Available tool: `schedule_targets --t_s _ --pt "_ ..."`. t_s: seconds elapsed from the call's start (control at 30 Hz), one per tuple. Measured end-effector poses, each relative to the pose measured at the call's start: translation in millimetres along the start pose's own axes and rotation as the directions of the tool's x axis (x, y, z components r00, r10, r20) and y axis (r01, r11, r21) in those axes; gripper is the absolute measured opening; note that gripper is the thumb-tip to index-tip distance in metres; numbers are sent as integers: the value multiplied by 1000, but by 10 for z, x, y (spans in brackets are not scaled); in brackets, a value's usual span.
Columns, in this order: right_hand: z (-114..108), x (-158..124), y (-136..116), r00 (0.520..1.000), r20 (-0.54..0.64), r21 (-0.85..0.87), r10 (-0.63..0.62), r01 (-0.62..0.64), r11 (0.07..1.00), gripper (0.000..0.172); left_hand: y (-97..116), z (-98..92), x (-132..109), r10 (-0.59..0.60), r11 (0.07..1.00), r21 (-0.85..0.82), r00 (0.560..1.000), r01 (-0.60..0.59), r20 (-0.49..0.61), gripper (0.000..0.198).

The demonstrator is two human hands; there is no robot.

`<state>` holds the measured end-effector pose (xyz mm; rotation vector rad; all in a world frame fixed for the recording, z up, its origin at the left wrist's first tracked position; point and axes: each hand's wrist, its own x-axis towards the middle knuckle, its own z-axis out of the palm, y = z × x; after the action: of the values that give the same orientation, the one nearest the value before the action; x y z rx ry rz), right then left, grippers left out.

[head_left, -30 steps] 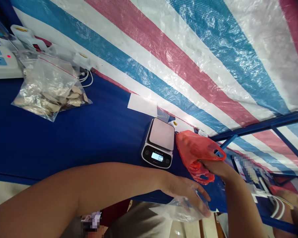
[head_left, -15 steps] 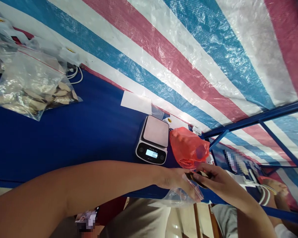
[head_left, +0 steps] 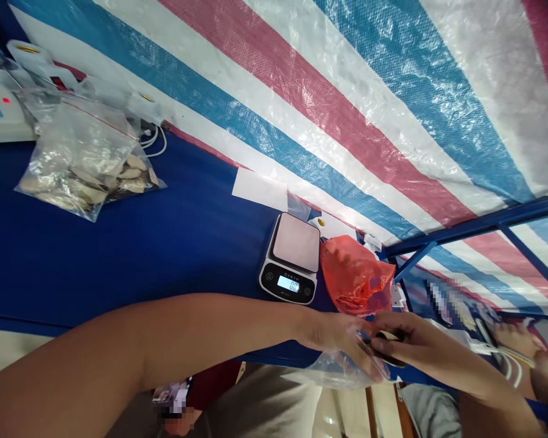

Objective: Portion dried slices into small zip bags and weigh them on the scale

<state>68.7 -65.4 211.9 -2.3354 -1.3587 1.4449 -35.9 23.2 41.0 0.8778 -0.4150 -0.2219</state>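
My left hand is closed on a clear plastic zip bag that hangs over the table's front edge. Right beside it, my right hand pinches a few thin dark pieces with pale faces at the bag's mouth. Fingers partly cover these pieces, so their exact kind does not show. Just beyond my left wrist stands a kitchen scale, its pan bare and its display lit, apparently at 0.0. To the right of the scale, close to both hands, lies a crumpled red plastic bag.
A large clear zip bag of similar pale and dark pieces lies left on the blue table. White paper lies by the striped sheet. A blue metal frame stands right; another person's hand shows beyond.
The whole view has shifted, so things appear slightly farther right. My right hand stays close to the left at the bag's mouth, and less of the dark pieces shows between them.
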Motion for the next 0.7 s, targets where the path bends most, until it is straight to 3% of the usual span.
schedule_targets --t_s 0.1,0.27,0.47,0.7 --pt "83 107 -62 997 77 29 -12 10 1000 38 38 37 -25 -109 992 -72 993 106 -37 61" --pt "134 151 -59 999 -42 -86 0 -4 996 21 168 84 -109 -81 993 -85 995 76 -52 53" --pt "109 57 -69 991 -128 -136 -39 21 990 44 188 64 -108 -88 991 -104 996 84 -32 56" --pt "217 85 -75 993 -115 4 4 -4 1000 41 195 84 -70 -39 996 -80 999 36 -36 51"
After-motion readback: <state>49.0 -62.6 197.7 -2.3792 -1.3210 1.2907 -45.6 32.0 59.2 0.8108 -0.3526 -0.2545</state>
